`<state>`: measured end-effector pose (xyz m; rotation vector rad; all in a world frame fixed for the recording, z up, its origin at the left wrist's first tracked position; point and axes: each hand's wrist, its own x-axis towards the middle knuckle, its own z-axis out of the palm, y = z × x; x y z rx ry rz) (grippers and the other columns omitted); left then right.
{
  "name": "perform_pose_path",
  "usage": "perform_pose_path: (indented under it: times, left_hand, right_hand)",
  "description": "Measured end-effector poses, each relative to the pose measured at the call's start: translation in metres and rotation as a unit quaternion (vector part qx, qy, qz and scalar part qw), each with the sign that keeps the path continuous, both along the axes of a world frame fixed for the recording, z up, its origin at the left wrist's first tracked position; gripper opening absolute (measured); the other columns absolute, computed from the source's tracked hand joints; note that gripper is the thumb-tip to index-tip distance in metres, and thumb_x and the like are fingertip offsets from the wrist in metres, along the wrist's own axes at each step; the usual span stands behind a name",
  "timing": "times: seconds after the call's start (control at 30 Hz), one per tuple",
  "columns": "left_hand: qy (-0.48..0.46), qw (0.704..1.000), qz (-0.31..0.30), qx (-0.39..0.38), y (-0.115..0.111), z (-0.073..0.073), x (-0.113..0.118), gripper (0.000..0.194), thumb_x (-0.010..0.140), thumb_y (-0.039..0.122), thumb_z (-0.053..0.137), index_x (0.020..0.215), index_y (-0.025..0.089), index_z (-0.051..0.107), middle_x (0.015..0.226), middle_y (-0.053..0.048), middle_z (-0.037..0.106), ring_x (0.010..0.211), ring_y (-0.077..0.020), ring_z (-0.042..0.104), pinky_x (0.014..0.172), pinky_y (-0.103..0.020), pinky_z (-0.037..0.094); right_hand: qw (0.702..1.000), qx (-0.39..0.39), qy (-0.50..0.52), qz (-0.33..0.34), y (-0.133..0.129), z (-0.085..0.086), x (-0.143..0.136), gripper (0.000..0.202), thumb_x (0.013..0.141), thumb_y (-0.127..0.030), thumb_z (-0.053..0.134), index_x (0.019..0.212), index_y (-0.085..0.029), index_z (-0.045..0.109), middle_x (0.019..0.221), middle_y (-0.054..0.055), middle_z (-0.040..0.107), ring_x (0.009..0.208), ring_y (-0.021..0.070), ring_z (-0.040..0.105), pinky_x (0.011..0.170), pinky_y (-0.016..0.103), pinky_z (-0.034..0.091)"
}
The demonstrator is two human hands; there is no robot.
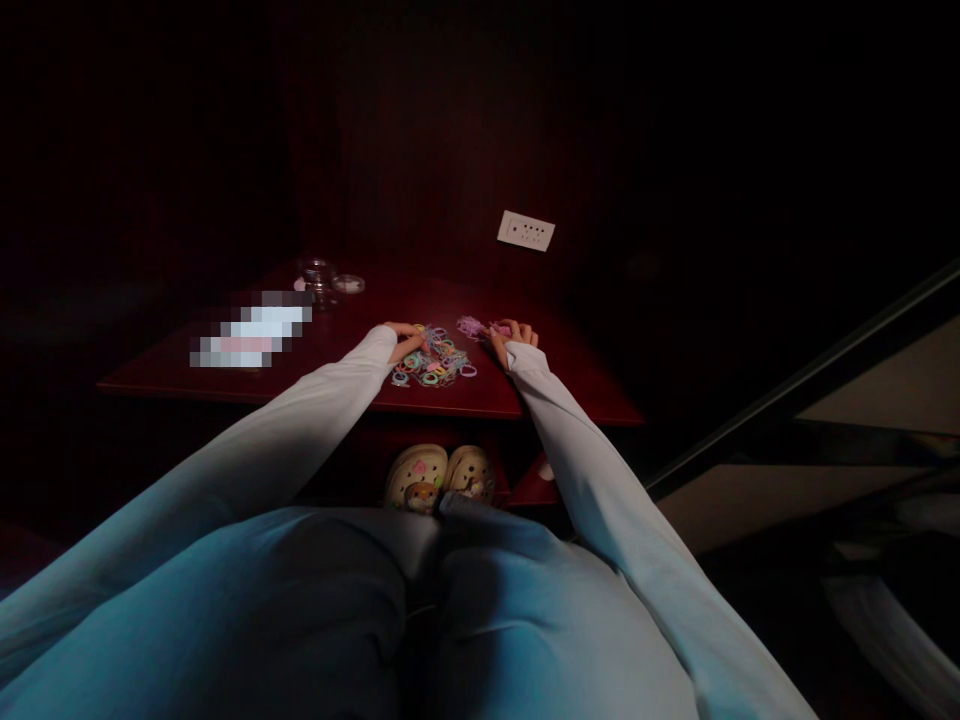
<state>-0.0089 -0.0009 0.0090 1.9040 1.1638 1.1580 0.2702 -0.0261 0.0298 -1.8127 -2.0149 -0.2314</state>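
A loose pile of small pastel hair ties (pixel 441 362), in several colours, lies near the front edge of a dark red table. At the pile's left side is my left hand (pixel 407 342), its fingers bent and closed among the bands; the fingertips are small and partly hidden. To the right sits a separate cluster of pink-purple hair ties (pixel 471 327). My right hand (pixel 513 338) rests just beside that cluster, with its fingers curled over some pink hair ties (pixel 500 329). White sleeves reach down to both wrists.
A clear jar (pixel 316 282) and a round clear lid (pixel 349 285) stand at the table's back left. Nearer is a blurred-out bright rectangle (pixel 251 333). A white wall socket (pixel 526 231) is behind the table (pixel 330 385). Cream clogs (pixel 418 478) show below its edge.
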Motion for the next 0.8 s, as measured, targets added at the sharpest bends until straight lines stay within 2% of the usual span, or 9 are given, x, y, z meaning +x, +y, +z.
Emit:
perform_pose_path:
  times: [0.13,0.23,0.33,0.47,0.7,0.8]
  left_hand:
    - [-0.004,1.000,-0.006,-0.003,-0.004,0.003,0.001,0.037,0.079,0.053,0.068,0.069,0.018,0.076,0.074,-0.004,0.075,0.072,-0.0204,0.064,0.073,-0.030,0.048]
    - [-0.012,1.000,-0.006,0.000,-0.010,0.005,0.001,0.036,0.081,0.050,0.067,0.071,0.017,0.077,0.074,-0.004,0.074,0.070,-0.0195,0.064,0.072,-0.029,0.048]
    - [-0.017,1.000,-0.003,0.008,-0.016,0.007,0.002,0.033,0.084,0.046,0.066,0.074,0.017,0.078,0.076,-0.005,0.075,0.071,-0.0185,0.063,0.071,-0.029,0.048]
    - [-0.007,1.000,0.015,-0.012,-0.015,0.008,0.004,0.029,0.083,0.040,0.066,0.069,0.017,0.076,0.069,-0.004,0.071,0.066,-0.0171,0.060,0.069,-0.028,0.047]
    - [-0.009,1.000,0.000,-0.016,-0.009,0.006,0.002,0.036,0.080,0.052,0.069,0.070,0.018,0.076,0.063,-0.002,0.069,0.064,-0.0179,0.059,0.067,-0.028,0.047]
    - [-0.011,1.000,0.012,-0.013,-0.009,0.005,0.003,0.038,0.080,0.054,0.068,0.070,0.018,0.077,0.065,-0.003,0.070,0.065,-0.0182,0.060,0.067,-0.029,0.048]
  right_hand:
    - [1.000,-0.007,-0.018,-0.008,-0.002,0.002,0.000,0.049,0.112,-0.048,0.031,0.135,-0.035,0.072,0.151,0.002,0.057,0.131,0.0264,0.045,0.112,0.038,0.036]
    - [1.000,-0.003,-0.017,-0.003,-0.002,0.002,0.002,0.051,0.112,-0.048,0.029,0.137,-0.032,0.071,0.150,0.004,0.058,0.130,0.0273,0.045,0.111,0.039,0.036]
    - [1.000,0.018,-0.005,0.004,-0.001,-0.001,0.003,0.055,0.112,-0.050,0.027,0.135,-0.029,0.072,0.145,0.007,0.060,0.127,0.0283,0.047,0.109,0.040,0.037]
    - [1.000,0.022,0.014,0.006,0.004,-0.005,0.006,0.056,0.111,-0.053,0.027,0.129,-0.029,0.075,0.143,0.007,0.060,0.125,0.0285,0.046,0.109,0.041,0.037]
    - [0.999,0.011,0.030,0.009,0.005,-0.004,0.006,0.055,0.110,-0.053,0.030,0.122,-0.030,0.078,0.147,0.004,0.059,0.126,0.0292,0.046,0.110,0.042,0.037]
    - [0.999,0.012,0.029,0.014,-0.001,0.000,0.004,0.055,0.111,-0.052,0.030,0.119,-0.028,0.079,0.147,0.004,0.060,0.126,0.0290,0.046,0.110,0.041,0.037]
